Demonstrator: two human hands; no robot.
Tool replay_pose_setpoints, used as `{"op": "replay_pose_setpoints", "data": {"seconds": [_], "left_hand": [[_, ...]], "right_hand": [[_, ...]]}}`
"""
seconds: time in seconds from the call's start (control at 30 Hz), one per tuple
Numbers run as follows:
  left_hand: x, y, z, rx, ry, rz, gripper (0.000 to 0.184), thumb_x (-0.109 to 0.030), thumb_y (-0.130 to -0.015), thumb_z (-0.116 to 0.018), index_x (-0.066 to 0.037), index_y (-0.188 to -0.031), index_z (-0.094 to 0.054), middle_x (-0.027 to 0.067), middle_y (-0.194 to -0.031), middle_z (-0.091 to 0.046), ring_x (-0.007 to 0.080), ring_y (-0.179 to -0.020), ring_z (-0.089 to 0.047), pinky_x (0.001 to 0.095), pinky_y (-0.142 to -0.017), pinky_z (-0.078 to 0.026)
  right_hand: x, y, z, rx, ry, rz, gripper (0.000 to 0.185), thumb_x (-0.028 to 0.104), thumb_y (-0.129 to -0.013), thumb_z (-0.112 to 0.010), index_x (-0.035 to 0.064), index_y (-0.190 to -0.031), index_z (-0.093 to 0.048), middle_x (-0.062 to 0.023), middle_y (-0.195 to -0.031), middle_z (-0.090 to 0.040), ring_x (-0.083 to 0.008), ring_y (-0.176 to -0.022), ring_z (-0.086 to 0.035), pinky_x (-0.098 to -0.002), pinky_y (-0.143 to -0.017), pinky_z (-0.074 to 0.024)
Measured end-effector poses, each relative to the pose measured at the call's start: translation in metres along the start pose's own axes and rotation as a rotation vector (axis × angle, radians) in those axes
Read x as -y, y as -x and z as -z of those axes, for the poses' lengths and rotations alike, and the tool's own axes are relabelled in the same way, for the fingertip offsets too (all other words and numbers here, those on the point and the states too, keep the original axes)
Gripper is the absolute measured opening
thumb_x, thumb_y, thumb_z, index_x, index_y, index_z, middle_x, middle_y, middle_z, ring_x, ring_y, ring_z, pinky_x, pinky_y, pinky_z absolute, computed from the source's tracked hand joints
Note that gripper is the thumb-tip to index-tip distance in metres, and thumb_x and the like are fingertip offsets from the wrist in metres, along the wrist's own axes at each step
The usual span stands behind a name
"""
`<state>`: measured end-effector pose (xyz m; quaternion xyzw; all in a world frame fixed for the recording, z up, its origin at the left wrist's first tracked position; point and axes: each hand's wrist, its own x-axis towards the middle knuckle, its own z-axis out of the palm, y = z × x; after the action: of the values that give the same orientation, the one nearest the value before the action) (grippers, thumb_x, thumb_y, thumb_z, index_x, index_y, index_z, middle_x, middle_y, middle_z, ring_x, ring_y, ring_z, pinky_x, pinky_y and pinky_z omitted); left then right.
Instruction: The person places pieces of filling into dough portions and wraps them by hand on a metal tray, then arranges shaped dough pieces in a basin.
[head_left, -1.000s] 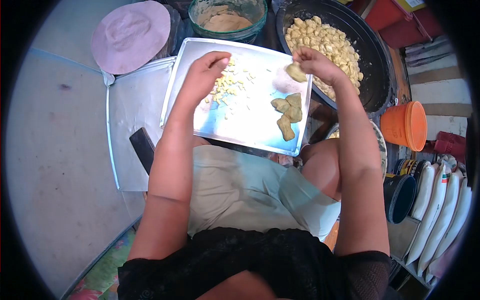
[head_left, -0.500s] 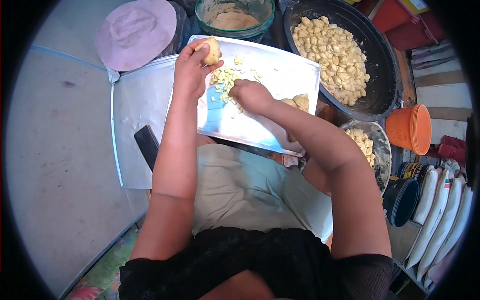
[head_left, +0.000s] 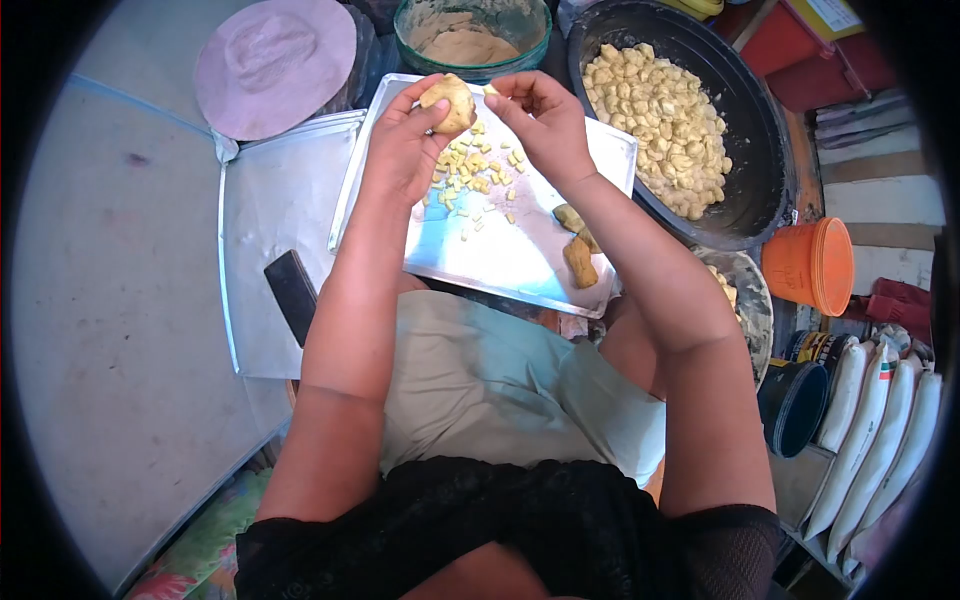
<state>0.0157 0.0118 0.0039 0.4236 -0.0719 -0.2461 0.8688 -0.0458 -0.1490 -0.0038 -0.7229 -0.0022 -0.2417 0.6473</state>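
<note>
My left hand (head_left: 408,135), above the far side of a metal tray (head_left: 480,268), grips a yellowish-brown lump of dough (head_left: 452,105), fingers wrapped round its edge. Just right of it, my right hand (head_left: 545,125) pinches a small pale-yellow cube (head_left: 490,90) between thumb and fingertips, close to the lump but apart from it. Many similar yellow cubes (head_left: 468,165) lie scattered on the tray below both hands. Toward the tray's right end, beside my right forearm, rest a few darker brown dough lumps (head_left: 579,262).
A black basin (head_left: 757,190) heaped with dough lumps (head_left: 660,130) stands at the far right. Behind the tray is a green tub (head_left: 473,65) of brownish powder. A pinkish hat (head_left: 275,65) and a phone (head_left: 291,295) lie left. Orange buckets (head_left: 812,268) and white packets (head_left: 868,435) stand right.
My right hand has lifted from the scattered cubes to beside the lump, with a cube in its fingertips. My left hand has shifted slightly right, still holding the lump.
</note>
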Motion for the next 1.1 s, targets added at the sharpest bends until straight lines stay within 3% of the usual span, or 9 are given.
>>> {"op": "replay_pose_setpoints", "data": {"seconds": [0.13, 0.23, 0.37, 0.5, 0.67, 0.77, 0.93, 1.03, 1.1], "left_hand": [[0.013, 0.005, -0.012, 0.007, 0.049, -0.017, 0.036, -0.001, -0.089, -0.057, 0.005, -0.123, -0.048, 0.0162, -0.114, -0.055, 0.0245, -0.100, -0.060, 0.0354, -0.090, -0.053], [0.016, 0.010, -0.015, -0.016, 0.046, -0.058, 0.038, -0.003, -0.090, -0.058, 0.005, -0.125, -0.047, 0.0164, -0.116, -0.055, 0.0226, -0.101, -0.060, 0.0319, -0.089, -0.052], [0.013, 0.015, -0.018, 0.049, -0.073, -0.110, 0.042, -0.007, -0.091, -0.058, 0.004, -0.129, -0.045, 0.0166, -0.123, -0.053, 0.0221, -0.107, -0.057, 0.0312, -0.090, -0.050], [0.018, 0.020, -0.023, 0.212, -0.104, -0.033, 0.048, -0.014, -0.092, -0.059, 0.001, -0.134, -0.041, 0.0165, -0.130, -0.048, 0.0220, -0.115, -0.052, 0.0318, -0.096, -0.044], [0.034, 0.014, -0.024, 0.231, -0.486, -0.315, 0.045, -0.012, -0.084, -0.066, -0.003, -0.124, -0.047, 0.0079, -0.122, -0.047, 0.0168, -0.112, -0.050, 0.0310, -0.096, -0.042], [0.021, 0.018, -0.028, 0.347, -0.563, -0.193, 0.045, -0.010, -0.084, -0.067, -0.003, -0.124, -0.048, 0.0065, -0.117, -0.048, 0.0155, -0.108, -0.051, 0.0303, -0.093, -0.045], [0.014, 0.017, -0.026, 0.167, -0.615, -0.236, 0.020, -0.006, -0.088, -0.060, 0.001, -0.107, -0.060, 0.0075, -0.105, -0.055, 0.0129, -0.085, -0.059, 0.0249, -0.068, -0.052], [0.018, 0.018, -0.025, 0.086, -0.713, -0.322, 0.018, -0.009, -0.090, -0.059, 0.001, -0.105, -0.061, 0.0079, -0.099, -0.059, 0.0119, -0.077, -0.060, 0.0238, -0.059, -0.051], [0.021, 0.020, -0.030, 0.088, -0.697, -0.296, 0.022, -0.015, -0.092, -0.059, -0.001, -0.109, -0.059, 0.0079, -0.092, -0.063, 0.0107, -0.073, -0.059, 0.0228, -0.056, -0.049]], "right_hand": [[0.011, 0.004, -0.001, 0.042, -0.044, -0.087, 0.027, 0.018, -0.081, -0.072, 0.0024, -0.103, -0.066, -0.0024, -0.086, -0.061, -0.0090, -0.074, -0.055, -0.0225, -0.068, -0.0470], [0.014, 0.004, 0.000, 0.186, 0.226, 0.080, 0.031, 0.023, -0.083, -0.069, 0.0029, -0.107, -0.066, -0.0080, -0.103, -0.058, -0.0146, -0.087, -0.057, -0.0266, -0.074, -0.0479], [0.017, 0.003, 0.005, 0.367, 0.350, 0.233, 0.030, 0.025, -0.087, -0.065, 0.0099, -0.113, -0.065, -0.0116, -0.125, -0.047, -0.0229, -0.115, -0.048, -0.0341, -0.096, -0.0391], [0.018, 0.004, 0.015, 0.359, 0.648, 0.438, 0.023, 0.024, -0.085, -0.066, 0.0041, -0.097, -0.066, -0.0146, -0.128, -0.046, -0.0251, -0.118, -0.046, -0.0376, -0.100, -0.0368], [0.015, -0.002, 0.026, 0.317, -0.005, 0.061, 0.024, 0.016, -0.085, -0.065, 0.0023, -0.104, -0.057, -0.0073, -0.115, -0.053, -0.0163, -0.102, -0.054, -0.0309, -0.088, -0.0443], [0.010, -0.003, 0.031, 0.291, -0.126, -0.045, 0.034, 0.012, -0.085, -0.065, 0.0037, -0.115, -0.050, -0.0040, -0.102, -0.055, -0.0098, -0.088, -0.056, -0.0239, -0.073, -0.0480], [0.036, -0.007, 0.041, 0.504, -0.289, -0.416, 0.040, 0.016, -0.086, -0.067, 0.0045, -0.120, -0.049, -0.0051, -0.103, -0.057, -0.0095, -0.087, -0.056, -0.0249, -0.070, -0.0494], [0.035, -0.001, 0.032, 0.465, 0.097, -0.100, 0.040, 0.021, -0.087, -0.067, 0.0037, -0.119, -0.051, -0.0049, -0.099, -0.059, -0.0087, -0.080, -0.057, -0.0227, -0.062, -0.0497], [0.036, 0.004, 0.026, 0.339, -0.051, -0.155, 0.034, 0.027, -0.086, -0.067, 0.0037, -0.109, -0.057, -0.0047, -0.086, -0.061, -0.0093, -0.068, -0.058, -0.0227, -0.057, -0.0495]]}}
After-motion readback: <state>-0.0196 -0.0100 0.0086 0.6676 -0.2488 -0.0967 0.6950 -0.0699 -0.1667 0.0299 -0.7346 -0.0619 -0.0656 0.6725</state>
